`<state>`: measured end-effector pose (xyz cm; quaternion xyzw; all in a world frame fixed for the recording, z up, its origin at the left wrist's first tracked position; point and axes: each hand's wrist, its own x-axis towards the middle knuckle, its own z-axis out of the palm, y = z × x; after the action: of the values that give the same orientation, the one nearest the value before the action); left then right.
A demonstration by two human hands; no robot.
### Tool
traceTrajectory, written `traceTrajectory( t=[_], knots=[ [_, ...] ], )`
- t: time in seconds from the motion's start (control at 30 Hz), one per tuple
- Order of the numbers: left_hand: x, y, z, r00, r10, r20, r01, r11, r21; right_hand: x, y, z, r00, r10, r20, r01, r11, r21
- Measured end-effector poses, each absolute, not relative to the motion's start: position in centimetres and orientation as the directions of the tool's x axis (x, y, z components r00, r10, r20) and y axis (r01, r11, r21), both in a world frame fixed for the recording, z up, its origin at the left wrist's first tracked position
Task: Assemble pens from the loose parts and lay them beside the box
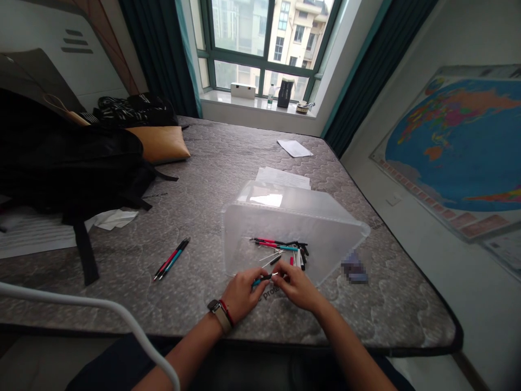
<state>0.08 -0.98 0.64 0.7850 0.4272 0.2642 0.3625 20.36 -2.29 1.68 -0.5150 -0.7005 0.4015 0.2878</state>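
My left hand (241, 293) and my right hand (296, 287) meet over the near edge of the mattress (195, 179), both gripping one blue pen (264, 279) between their fingertips. Just beyond them a clear plastic box (285, 228) holds a pile of pens and loose pen parts (285, 251) in red, blue, black and white. Two whole pens (171, 258), one red and one blue, lie side by side on the mattress to the left of my hands. My left wrist wears a watch and a red band.
A black backpack (69, 163) and an orange cushion (159, 143) lie at the left, with white paper (114, 219) under the bag's straps. Sheets of paper (293, 147) lie farther back. A white rail (122, 320) crosses near left. A world map (459, 146) hangs right.
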Motion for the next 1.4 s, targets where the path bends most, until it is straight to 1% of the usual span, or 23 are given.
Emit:
traceTrajectory(
  t=[0.1,0.3,0.43,0.7,0.8,0.97,1.07,1.2,1.27,1.33,1.4],
  knots=[
    [0.0,-1.0,0.3,0.518,0.850,0.097,0.491,-0.388,0.780,20.6,-2.4,1.6,-0.316,0.949,-0.024,0.531,0.155,-0.833],
    [0.0,-0.9,0.5,0.535,0.839,0.100,0.483,-0.401,0.779,20.9,-2.3,1.3,-0.342,0.938,-0.052,0.557,0.158,-0.815],
    [0.2,-1.0,0.5,0.547,0.831,0.099,0.470,-0.402,0.786,20.8,-2.2,0.9,-0.319,0.946,-0.055,0.579,0.148,-0.802],
    [0.2,-1.1,1.0,0.519,0.852,0.076,0.456,-0.351,0.818,20.5,-2.0,1.5,-0.296,0.955,-0.022,0.530,0.145,-0.836],
    [0.2,-1.0,0.9,0.517,0.854,0.064,0.462,-0.341,0.819,20.2,-1.7,1.7,-0.304,0.952,-0.024,0.557,0.157,-0.816],
    [0.0,-0.9,0.3,0.523,0.848,0.082,0.495,-0.381,0.781,19.9,-1.4,0.8,-0.278,0.961,-0.005,0.603,0.170,-0.780],
    [-0.2,-0.9,-0.1,0.521,0.846,0.114,0.535,-0.427,0.729,19.5,-1.3,-0.1,-0.239,0.971,0.012,0.616,0.161,-0.771],
    [-0.4,-1.0,-0.3,0.511,0.849,0.136,0.598,-0.465,0.653,18.7,-1.2,-1.0,-0.174,0.984,-0.019,0.563,0.084,-0.822],
    [-0.3,-1.0,-0.2,0.492,0.859,0.143,0.583,-0.448,0.678,18.4,-1.2,-1.0,-0.156,0.987,-0.040,0.524,0.048,-0.850],
    [-0.1,-0.9,0.0,0.474,0.872,0.125,0.520,-0.392,0.759,18.3,-1.3,-0.6,-0.145,0.989,-0.037,0.510,0.042,-0.859],
    [0.1,-0.8,0.3,0.483,0.874,0.061,0.424,-0.294,0.857,18.5,-1.4,0.0,-0.136,0.991,-0.004,0.516,0.067,-0.854]
  ],
)
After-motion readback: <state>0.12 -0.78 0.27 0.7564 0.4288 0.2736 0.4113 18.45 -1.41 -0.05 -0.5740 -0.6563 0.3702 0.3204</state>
